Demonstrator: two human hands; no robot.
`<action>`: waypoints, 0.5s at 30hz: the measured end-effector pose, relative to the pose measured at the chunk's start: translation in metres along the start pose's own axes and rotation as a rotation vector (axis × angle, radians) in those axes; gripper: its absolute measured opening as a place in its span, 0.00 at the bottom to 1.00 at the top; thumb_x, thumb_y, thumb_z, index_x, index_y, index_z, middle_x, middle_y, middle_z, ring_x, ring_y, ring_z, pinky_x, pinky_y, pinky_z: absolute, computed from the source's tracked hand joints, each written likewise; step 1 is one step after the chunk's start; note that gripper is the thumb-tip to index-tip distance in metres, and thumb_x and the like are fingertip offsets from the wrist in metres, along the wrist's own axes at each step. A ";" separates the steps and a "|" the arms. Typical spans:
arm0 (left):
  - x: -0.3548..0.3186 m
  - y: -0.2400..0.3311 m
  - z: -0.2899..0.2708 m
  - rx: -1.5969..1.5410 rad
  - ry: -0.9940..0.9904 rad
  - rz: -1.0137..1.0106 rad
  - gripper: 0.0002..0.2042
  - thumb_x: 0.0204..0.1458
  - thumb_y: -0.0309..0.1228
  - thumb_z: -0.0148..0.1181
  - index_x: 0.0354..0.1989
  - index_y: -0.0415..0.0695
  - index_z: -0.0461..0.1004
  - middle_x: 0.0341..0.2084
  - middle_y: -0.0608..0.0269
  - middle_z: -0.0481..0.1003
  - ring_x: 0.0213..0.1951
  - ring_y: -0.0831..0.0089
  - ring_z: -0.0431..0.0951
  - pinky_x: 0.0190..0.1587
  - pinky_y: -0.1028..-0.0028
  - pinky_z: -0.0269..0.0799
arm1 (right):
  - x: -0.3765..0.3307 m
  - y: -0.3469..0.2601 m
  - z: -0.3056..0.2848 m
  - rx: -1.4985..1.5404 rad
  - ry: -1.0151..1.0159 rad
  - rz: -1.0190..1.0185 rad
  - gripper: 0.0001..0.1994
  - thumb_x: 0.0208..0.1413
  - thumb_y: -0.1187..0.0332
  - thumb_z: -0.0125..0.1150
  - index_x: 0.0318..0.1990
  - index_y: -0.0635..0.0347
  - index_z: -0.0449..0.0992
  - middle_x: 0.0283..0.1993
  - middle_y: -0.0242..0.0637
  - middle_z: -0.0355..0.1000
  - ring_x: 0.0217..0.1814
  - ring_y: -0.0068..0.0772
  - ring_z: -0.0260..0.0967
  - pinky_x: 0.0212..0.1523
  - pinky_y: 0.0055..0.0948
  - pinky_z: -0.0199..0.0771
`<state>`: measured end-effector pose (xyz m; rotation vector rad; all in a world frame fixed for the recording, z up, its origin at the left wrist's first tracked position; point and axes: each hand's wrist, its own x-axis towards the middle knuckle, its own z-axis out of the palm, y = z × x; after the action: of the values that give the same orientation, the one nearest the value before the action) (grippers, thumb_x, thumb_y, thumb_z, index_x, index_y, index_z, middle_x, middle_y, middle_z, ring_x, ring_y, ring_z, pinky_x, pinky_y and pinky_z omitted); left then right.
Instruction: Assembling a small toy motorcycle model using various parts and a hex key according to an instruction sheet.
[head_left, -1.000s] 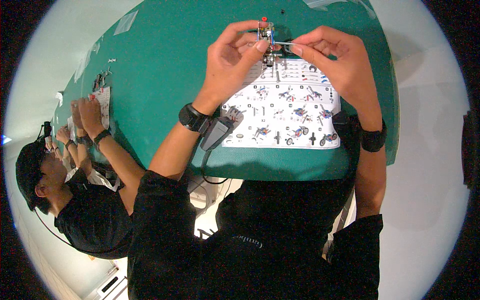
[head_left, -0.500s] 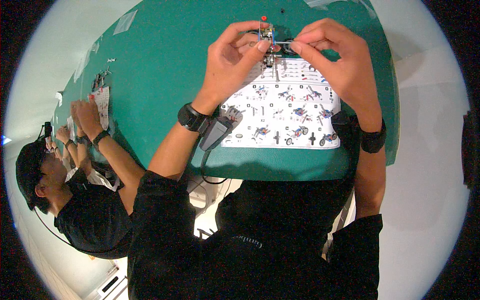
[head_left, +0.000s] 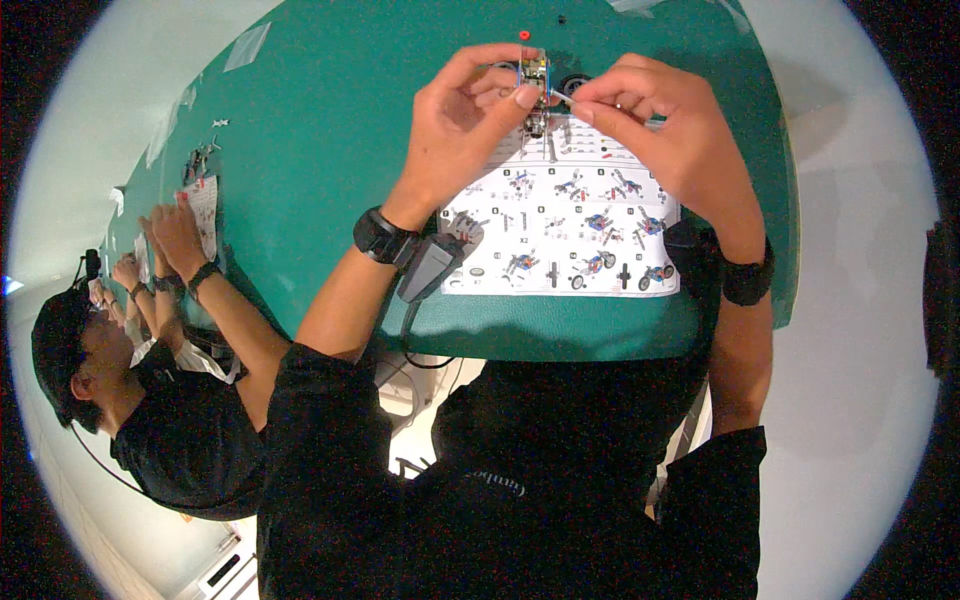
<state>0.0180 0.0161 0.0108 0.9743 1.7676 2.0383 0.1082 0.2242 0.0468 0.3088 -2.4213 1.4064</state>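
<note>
- Low in the frame, an instruction sheet (head_left: 560,235) lies on the green table (head_left: 330,130).
- Above it, the left hand (head_left: 465,125) has its grip pinched on a small part-built model (head_left: 535,80), held at top centre.
- The right hand (head_left: 660,130) pinches a thin rod (head_left: 560,97) at the model; by my judgement, assembly is partway.
- Beyond, a loose red piece (head_left: 524,35) remains.
</note>
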 end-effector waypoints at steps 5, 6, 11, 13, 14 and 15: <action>-0.001 0.001 0.002 0.017 -0.014 -0.022 0.18 0.58 0.21 0.61 0.56 0.34 0.68 0.39 0.56 0.79 0.43 0.76 0.79 0.48 0.75 0.75 | 0.003 -0.004 -0.003 -0.163 -0.024 -0.157 0.07 0.51 0.69 0.67 0.33 0.62 0.78 0.28 0.39 0.71 0.26 0.34 0.69 0.30 0.31 0.68; 0.000 0.000 0.003 -0.007 -0.018 -0.028 0.18 0.58 0.21 0.61 0.56 0.35 0.68 0.39 0.56 0.79 0.43 0.76 0.79 0.47 0.76 0.75 | 0.004 -0.003 -0.002 -0.163 -0.024 -0.157 0.07 0.51 0.69 0.67 0.33 0.62 0.78 0.28 0.39 0.71 0.26 0.34 0.69 0.30 0.31 0.68; -0.001 -0.001 0.002 -0.001 -0.057 -0.021 0.18 0.57 0.23 0.62 0.56 0.37 0.69 0.38 0.59 0.80 0.41 0.79 0.79 0.43 0.78 0.74 | 0.004 0.003 0.000 -0.152 0.021 -0.256 0.09 0.48 0.68 0.69 0.29 0.62 0.75 0.26 0.38 0.70 0.24 0.34 0.66 0.28 0.32 0.66; -0.002 0.000 -0.002 0.109 -0.095 -0.036 0.18 0.57 0.23 0.62 0.56 0.37 0.70 0.38 0.61 0.79 0.41 0.77 0.79 0.44 0.78 0.75 | 0.001 -0.002 0.000 -0.180 0.009 -0.176 0.09 0.47 0.67 0.70 0.29 0.61 0.75 0.24 0.37 0.69 0.23 0.33 0.65 0.27 0.32 0.64; -0.003 -0.001 -0.002 0.109 -0.093 -0.037 0.18 0.57 0.23 0.62 0.56 0.37 0.70 0.38 0.61 0.79 0.41 0.77 0.79 0.44 0.78 0.75 | 0.000 -0.004 0.000 -0.209 -0.001 -0.096 0.10 0.47 0.67 0.71 0.28 0.61 0.75 0.22 0.36 0.68 0.22 0.31 0.64 0.25 0.31 0.63; -0.003 -0.002 -0.001 0.117 -0.098 -0.027 0.18 0.57 0.23 0.62 0.55 0.36 0.70 0.38 0.61 0.79 0.41 0.78 0.79 0.44 0.78 0.75 | 0.000 -0.003 0.000 -0.209 -0.001 -0.096 0.10 0.47 0.67 0.71 0.28 0.61 0.75 0.22 0.36 0.68 0.22 0.31 0.64 0.25 0.31 0.63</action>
<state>0.0192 0.0145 0.0083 1.0584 1.8546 1.8556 0.1095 0.2228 0.0493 0.3684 -2.4916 1.1015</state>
